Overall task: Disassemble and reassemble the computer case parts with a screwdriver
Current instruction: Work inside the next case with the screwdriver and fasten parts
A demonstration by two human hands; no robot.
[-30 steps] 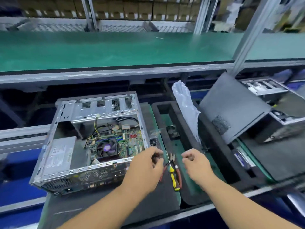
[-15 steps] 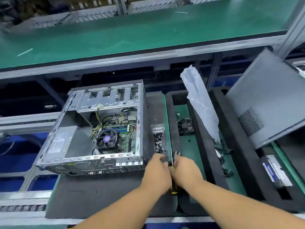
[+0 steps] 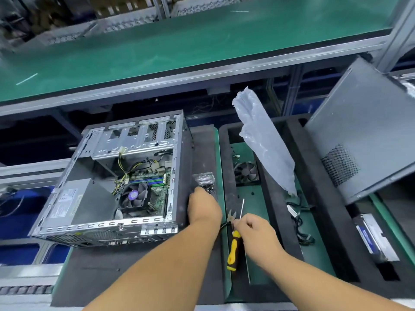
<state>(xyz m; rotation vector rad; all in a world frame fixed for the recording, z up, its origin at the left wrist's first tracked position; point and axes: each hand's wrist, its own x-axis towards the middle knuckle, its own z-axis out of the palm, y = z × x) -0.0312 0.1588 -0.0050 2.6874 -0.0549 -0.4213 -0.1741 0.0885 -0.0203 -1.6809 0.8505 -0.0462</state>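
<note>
The open computer case (image 3: 116,187) lies on its side on a dark foam mat (image 3: 134,265) on the desk. The left hand (image 3: 203,208) rests at the case's right edge, near a small clear box (image 3: 204,178); whether its grip is closed I cannot tell. The right hand (image 3: 253,230) pinches the yellow-handled screwdriver (image 3: 233,250), which lies beside small pliers (image 3: 230,217).
</note>
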